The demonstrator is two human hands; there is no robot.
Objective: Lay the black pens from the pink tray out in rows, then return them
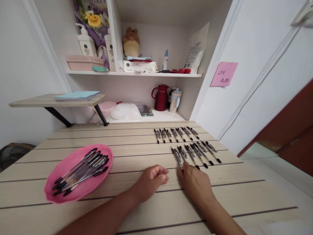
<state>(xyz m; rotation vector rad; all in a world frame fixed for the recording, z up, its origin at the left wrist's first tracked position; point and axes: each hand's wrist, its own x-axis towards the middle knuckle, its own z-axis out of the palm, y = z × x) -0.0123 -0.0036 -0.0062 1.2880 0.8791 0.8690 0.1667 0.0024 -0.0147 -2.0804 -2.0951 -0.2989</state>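
My right hand [195, 181] is closed at the near end of a black-and-clear pen [176, 155], the leftmost in the nearer row, with the fingertips partly hidden. This pen lies on the wooden-slat table. Left of it, my left hand [153, 181] hovers over the table with its fingers curled and nothing visible in them. Several more pens stretch to the right in the nearer row, one being a pen with a black cap [201, 155]. Behind lies a second row of pens [174, 133]. A pink oval basin [52, 192] at the left holds several loose pens [85, 168].
A small raised shelf [31, 100] with blue paper [78, 95] stands at the back left. Behind the table are a red jug [161, 98], a pale cup [175, 101] and a plastic bag [126, 111]. A pink note [224, 74] sticks to the right wall.
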